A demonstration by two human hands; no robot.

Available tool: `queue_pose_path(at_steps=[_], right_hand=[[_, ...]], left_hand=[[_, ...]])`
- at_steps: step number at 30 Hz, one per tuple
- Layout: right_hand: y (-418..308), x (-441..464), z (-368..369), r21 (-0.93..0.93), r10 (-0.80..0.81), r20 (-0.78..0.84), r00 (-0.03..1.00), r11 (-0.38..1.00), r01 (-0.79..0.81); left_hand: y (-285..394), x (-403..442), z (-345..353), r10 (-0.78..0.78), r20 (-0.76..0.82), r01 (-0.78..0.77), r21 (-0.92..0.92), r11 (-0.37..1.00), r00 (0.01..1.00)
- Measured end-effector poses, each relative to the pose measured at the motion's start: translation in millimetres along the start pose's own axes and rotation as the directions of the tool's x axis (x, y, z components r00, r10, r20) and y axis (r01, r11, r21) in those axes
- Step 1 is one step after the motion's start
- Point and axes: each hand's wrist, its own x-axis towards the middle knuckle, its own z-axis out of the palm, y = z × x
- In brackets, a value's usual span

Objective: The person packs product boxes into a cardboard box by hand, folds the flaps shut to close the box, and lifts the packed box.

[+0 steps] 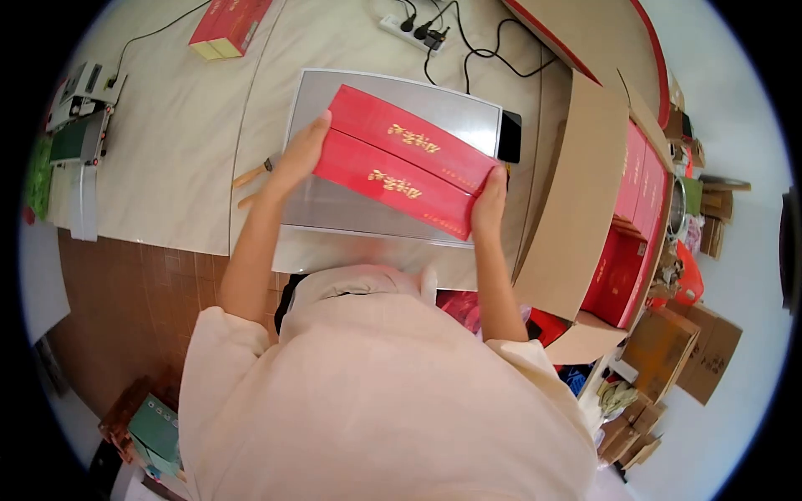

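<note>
Two red boxes (pixel 403 172) slant lengthwise, right end nearer; left hand (pixel 307 151) and right hand (pixel 489 204) grip them.

Fingers of my left hand (pixel 307 152) mostly hidden behind the two red boxes (pixel 397 171); likewise my right hand (pixel 488 204). Small gold print (pixel 454 226) at the boxes' right end too tiny to read. My load covers the grey panel's (pixel 351 209) middle. Upper left: red cartons (pixel 227 25) cut by the top edge.
</note>
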Motion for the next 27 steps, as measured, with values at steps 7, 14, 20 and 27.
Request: queue_pose_path(at_steps=[7,14,20,27], right_hand=[[-49.5,-13.5,25.5,-0.227,-0.047,0.178,0.983,0.970,0.088],[-109.1,69.0,49.6,-0.018,-0.224,0.588,0.777,0.957,0.290],[-124.2,94.3,132.0,-0.237,0.258,0.922,0.288,0.966,-0.107],[-114.6,78.0,86.6,-0.045,0.123,0.929,0.350,0.973,-0.224]], left_hand=[[12.9,-13.6,-47.4,-0.102,-0.029,0.097,-0.127,0.987,0.994],[-33.5,-70.4,-37.0,0.006,-0.645,-0.331,-0.384,0.862,0.764],[-74.2,-93.7,59.7,-0.060,-0.442,-0.222,-0.559,0.799,0.895],[10.0,-83.4,53.2,0.220,-0.286,-0.328,-0.417,0.848,0.933]])
